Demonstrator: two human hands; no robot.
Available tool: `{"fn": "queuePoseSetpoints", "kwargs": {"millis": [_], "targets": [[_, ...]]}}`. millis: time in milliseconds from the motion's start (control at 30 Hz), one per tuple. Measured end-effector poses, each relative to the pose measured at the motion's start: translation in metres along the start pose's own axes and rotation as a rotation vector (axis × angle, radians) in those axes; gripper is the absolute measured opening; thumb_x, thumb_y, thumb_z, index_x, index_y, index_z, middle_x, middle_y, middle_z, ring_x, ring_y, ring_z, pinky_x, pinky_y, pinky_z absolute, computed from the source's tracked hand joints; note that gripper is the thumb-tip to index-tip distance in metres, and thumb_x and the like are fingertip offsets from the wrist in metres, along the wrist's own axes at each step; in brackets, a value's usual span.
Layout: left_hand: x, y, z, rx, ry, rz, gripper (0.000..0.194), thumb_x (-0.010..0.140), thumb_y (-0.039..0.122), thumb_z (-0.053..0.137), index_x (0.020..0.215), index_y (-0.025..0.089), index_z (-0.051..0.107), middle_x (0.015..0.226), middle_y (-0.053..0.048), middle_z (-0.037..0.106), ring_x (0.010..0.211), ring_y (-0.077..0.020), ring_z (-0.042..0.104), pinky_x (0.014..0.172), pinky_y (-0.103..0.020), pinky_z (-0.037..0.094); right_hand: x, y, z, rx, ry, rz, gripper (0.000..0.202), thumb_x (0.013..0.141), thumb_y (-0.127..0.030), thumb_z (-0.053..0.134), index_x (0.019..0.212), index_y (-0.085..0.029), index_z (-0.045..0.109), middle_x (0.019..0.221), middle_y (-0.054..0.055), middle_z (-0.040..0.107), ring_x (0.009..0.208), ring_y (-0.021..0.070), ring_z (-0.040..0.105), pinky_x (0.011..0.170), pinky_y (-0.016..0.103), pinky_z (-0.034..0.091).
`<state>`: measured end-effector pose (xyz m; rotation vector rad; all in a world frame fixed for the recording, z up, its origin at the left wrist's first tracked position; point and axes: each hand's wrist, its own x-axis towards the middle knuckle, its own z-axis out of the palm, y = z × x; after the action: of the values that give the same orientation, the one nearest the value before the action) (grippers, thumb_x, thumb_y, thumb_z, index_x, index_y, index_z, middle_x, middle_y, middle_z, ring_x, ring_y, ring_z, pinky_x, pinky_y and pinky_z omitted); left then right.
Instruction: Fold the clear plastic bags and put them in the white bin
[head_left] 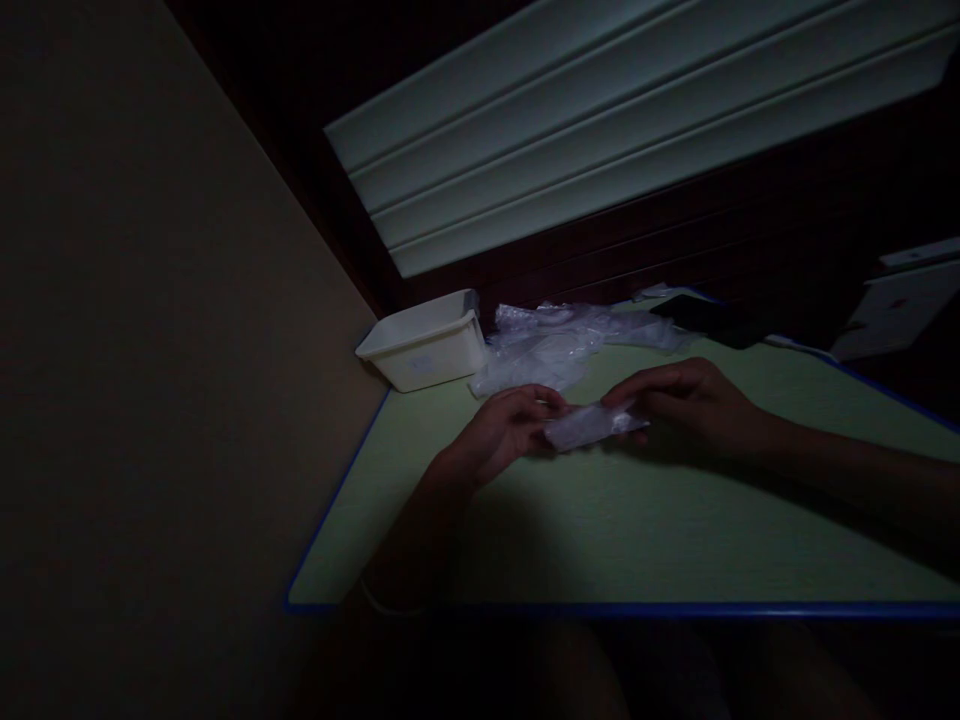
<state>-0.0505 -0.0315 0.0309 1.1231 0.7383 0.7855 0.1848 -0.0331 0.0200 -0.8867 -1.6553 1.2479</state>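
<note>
Seemingly, left hand and right hand fingers pinch the small whitish plastic packet mid-frame; slackening could drop it

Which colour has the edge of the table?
Blue; the table edge shows best in the head view.

Probably a home room: blue-edged table, plain wall, pale slatted panel

Small translucent packet, probably plastic, held slantwise above tabletop
</note>
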Motion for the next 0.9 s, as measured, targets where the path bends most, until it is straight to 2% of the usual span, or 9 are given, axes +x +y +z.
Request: {"fn": "queuePoseSetpoints", "kwargs": {"millis": [133,200,267,367,433,567,767,900], "targets": [[0.004,-0.007,0.007,0.164,-0.023,-0.067,0.04,0.079,0.044,0.068,0.101,0.011,0.065,0.084,-0.012,0.072,0.069,-0.0163,0.067,0.063,-0.026,0.05,-0.003,0.003,-0.004,-0.226,-0.052,-0.199,0.019,0.079,-0.026,0.06,0.083,-0.022,0.078,0.074,0.004,0.074,0.064,0.0172,0.065,0.061,0.029,0.05],[0.005,-0.01,0.009,0.251,-0.058,-0.098,0.044,0.076,0.045,0.072,0.102,0.01,0.065,0.08,-0.012,0.073,0.066,-0.0161,0.068,0.061,-0.025,0.049,-0.003,0.005,-0.007,-0.28,-0.111,-0.294,0.02,0.08,-0.025,0.058,0.086,-0.023,0.078,0.083,0.005,0.074,0.072,0.0184,0.066,0.066,0.029,0.05],[0.005,-0.013,0.009,0.285,-0.062,-0.083,0.043,0.074,0.043,0.075,0.099,0.01,0.066,0.077,-0.012,0.073,0.062,-0.0152,0.067,0.059,-0.024,0.048,-0.003,0.005,-0.009,-0.283,-0.135,-0.322,0.023,0.082,-0.025,0.057,0.092,-0.023,0.077,0.087,0.005,0.074,0.076,0.019,0.066,0.069,0.03,0.05],[0.007,-0.014,0.008,0.28,0.003,-0.007,0.039,0.074,0.041,0.075,0.096,0.01,0.066,0.077,-0.011,0.074,0.06,-0.0139,0.066,0.056,-0.023,0.046,-0.001,0.005,-0.007,-0.195,-0.05,-0.206,0.03,0.086,-0.03,0.054,0.109,-0.023,0.071,0.079,0.003,0.071,0.07,0.0176,0.064,0.066,0.03,0.05],[0.009,-0.015,0.009,0.267,0.083,0.045,0.039,0.075,0.042,0.075,0.096,0.011,0.065,0.08,-0.011,0.074,0.062,-0.0137,0.066,0.057,-0.022,0.046,0.002,0.005,-0.004,-0.106,-0.003,-0.107,0.033,0.087,-0.038,0.055,0.112,-0.02,0.068,0.075,0.003,0.069,0.066,0.0167,0.062,0.062,0.029,0.05],[0.013,-0.017,0.014,0.2,0.197,0.134,0.037,0.075,0.041,0.075,0.095,0.012,0.063,0.081,-0.01,0.074,0.065,-0.0147,0.068,0.061,-0.025,0.049,0.005,0.004,0.003,-0.019,-0.002,0.004,0.032,0.079,-0.049,0.067,0.09,-0.018,0.067,0.071,0.003,0.067,0.059,0.014,0.058,0.056,0.027,0.048],[0.017,-0.023,0.02,0.175,0.212,0.149,0.045,0.065,0.039,0.082,0.093,0.015,0.056,0.086,-0.008,0.072,0.069,-0.0167,0.069,0.066,-0.029,0.052,0.006,0.001,0.008,0.013,0.027,0.039,0.033,0.072,-0.05,0.073,0.073,-0.018,0.066,0.064,0.002,0.065,0.054,0.0111,0.054,0.053,0.025,0.043],[0.015,-0.029,0.023,0.3,0.166,0.241,0.055,0.072,0.033,0.078,0.117,0.021,0.05,0.1,-0.009,0.07,0.08,-0.0174,0.069,0.068,-0.026,0.051,0.005,0.004,0.008,0.006,-0.004,0.053,0.029,0.073,-0.046,0.073,0.072,-0.017,0.066,0.061,0.001,0.064,0.052,0.01,0.052,0.051,0.024,0.04]]}}
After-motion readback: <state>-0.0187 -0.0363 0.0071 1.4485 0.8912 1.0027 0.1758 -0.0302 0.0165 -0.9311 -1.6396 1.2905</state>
